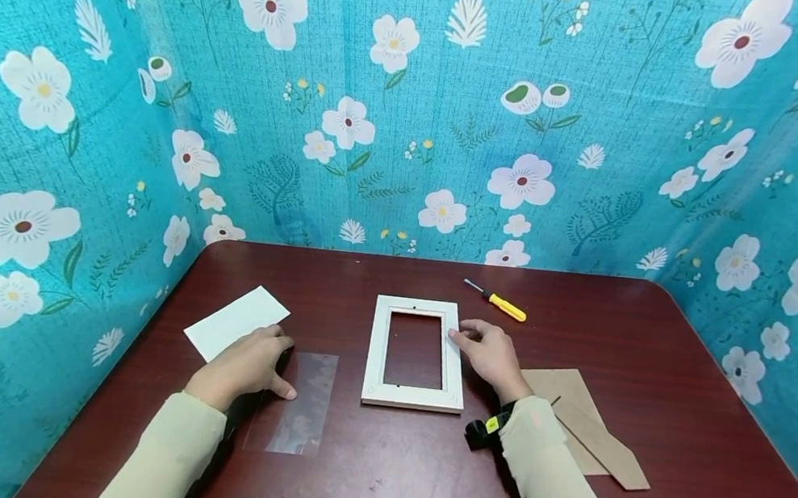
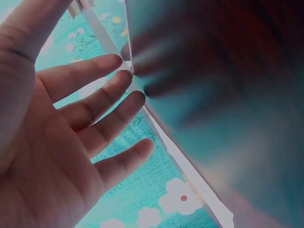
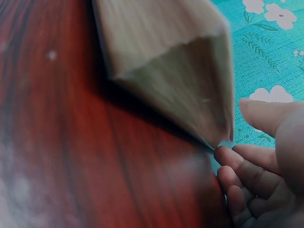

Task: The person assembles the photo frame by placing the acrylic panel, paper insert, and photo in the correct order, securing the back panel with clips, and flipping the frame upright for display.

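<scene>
A white picture frame [image 1: 377,352] lies in the middle of the table, its opening showing the dark wood. My right hand [image 1: 493,356] is at the frame's right side, thumb over the edge. In the right wrist view its loosely bent fingers [image 3: 242,166] come right at a corner of the frame [image 3: 171,85], the thumb standing apart. Over on the left, my left hand [image 1: 244,367] has its fingers spread between a white card [image 1: 230,325] and a clear plastic sheet [image 1: 310,402]. Its fingertips reach the table edge region in the left wrist view, with nothing gripped.
A yellow-handled screwdriver [image 1: 506,306] lies behind the frame, to the right. A brown backing board [image 1: 578,381] with a stand leg [image 1: 604,449] lies partly under the right forearm. Blue floral cloth [image 1: 412,121] hangs behind and beside the dark red table [image 1: 374,482].
</scene>
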{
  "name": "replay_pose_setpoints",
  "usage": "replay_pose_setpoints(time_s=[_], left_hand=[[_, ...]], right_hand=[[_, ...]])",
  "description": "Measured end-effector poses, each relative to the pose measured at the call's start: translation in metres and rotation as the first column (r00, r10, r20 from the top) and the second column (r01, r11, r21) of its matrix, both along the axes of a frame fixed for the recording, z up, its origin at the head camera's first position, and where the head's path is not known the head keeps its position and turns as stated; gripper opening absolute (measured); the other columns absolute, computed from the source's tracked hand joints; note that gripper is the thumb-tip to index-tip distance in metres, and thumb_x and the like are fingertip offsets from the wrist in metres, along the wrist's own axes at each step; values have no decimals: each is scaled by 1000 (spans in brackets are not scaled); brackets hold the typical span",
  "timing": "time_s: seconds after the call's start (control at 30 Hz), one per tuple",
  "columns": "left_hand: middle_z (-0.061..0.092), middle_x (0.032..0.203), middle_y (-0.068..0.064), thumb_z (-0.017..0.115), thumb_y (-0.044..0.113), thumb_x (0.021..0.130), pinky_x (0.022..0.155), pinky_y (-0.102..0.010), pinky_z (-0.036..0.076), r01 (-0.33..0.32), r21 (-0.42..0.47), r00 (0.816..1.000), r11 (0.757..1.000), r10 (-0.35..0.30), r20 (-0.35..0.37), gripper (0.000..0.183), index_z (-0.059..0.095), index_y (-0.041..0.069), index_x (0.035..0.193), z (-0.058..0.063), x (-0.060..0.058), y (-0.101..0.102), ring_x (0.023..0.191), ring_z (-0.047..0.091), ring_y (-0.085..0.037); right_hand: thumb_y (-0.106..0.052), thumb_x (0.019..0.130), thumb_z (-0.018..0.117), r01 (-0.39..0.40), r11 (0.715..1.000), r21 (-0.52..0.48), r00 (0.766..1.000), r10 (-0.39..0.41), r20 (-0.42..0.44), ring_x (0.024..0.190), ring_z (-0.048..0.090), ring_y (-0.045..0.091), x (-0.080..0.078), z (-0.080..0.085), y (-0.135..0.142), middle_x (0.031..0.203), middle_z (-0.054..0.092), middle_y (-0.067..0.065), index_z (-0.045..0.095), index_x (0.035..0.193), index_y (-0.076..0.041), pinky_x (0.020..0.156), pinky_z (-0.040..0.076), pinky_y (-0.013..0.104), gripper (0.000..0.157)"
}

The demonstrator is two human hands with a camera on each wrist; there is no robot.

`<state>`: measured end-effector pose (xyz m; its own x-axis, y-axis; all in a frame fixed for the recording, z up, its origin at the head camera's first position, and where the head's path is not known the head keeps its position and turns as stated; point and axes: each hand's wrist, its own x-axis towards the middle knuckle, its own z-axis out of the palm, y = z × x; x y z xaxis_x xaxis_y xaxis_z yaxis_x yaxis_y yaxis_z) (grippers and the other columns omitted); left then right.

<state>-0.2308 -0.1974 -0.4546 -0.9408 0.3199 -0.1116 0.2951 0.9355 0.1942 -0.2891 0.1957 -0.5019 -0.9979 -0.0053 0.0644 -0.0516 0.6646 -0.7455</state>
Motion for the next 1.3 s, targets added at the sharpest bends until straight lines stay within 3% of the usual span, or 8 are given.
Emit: replay_pose_setpoints(time_s=[0.27,0.43,0.6,0.87,1.07,1.3], left_hand=[[58,116,-15,89,48,63,90,-47,48,-7,7,1000,1000,7,-14,74,65,4,117,0,-1,4,105,55,-31],[53,125,-16,90,56,56,92,-48,46,-23,8,998,1000,23,57,95,60,1,127,2,0,5,112,52,-32],[50,128,-17,93,58,45,93,-46,46,11,-14,997,1000,-9,78,116,52,-3,135,3,1,8,115,48,-33],[50,125,-17,93,56,47,94,-45,44,-3,-35,998,999,5,59,112,51,-5,131,-2,-2,9,113,47,-33],[51,112,-14,93,56,48,91,-42,45,-13,-25,998,1000,14,53,104,52,-4,121,-3,-3,9,104,47,-30],[51,119,-21,94,54,48,92,-45,45,-31,-9,997,999,31,63,115,46,-8,133,-1,-4,11,108,48,-35]], right_hand=[[-39,89,71,6,1000,6,1000,-6,6,88,60,21,0,-2,-1,102,67,7,68,118,-8,73,48,37,43],[-42,89,70,2,1000,9,1000,-2,24,88,59,21,1,-2,-1,103,67,6,67,119,-9,72,48,37,45],[-45,88,70,9,1000,13,1000,-9,21,89,59,21,1,0,0,104,67,7,67,120,-9,74,48,38,48],[-50,87,69,14,1000,13,999,-14,35,90,60,21,1,-1,-1,104,67,6,67,120,-11,75,48,38,51],[-51,87,69,12,1000,13,999,-12,34,91,59,22,1,-2,-1,105,67,6,67,120,-10,75,47,38,53],[-51,87,69,1,1000,12,1000,-2,17,91,60,21,2,1,0,104,67,6,68,119,-10,76,48,39,52]])
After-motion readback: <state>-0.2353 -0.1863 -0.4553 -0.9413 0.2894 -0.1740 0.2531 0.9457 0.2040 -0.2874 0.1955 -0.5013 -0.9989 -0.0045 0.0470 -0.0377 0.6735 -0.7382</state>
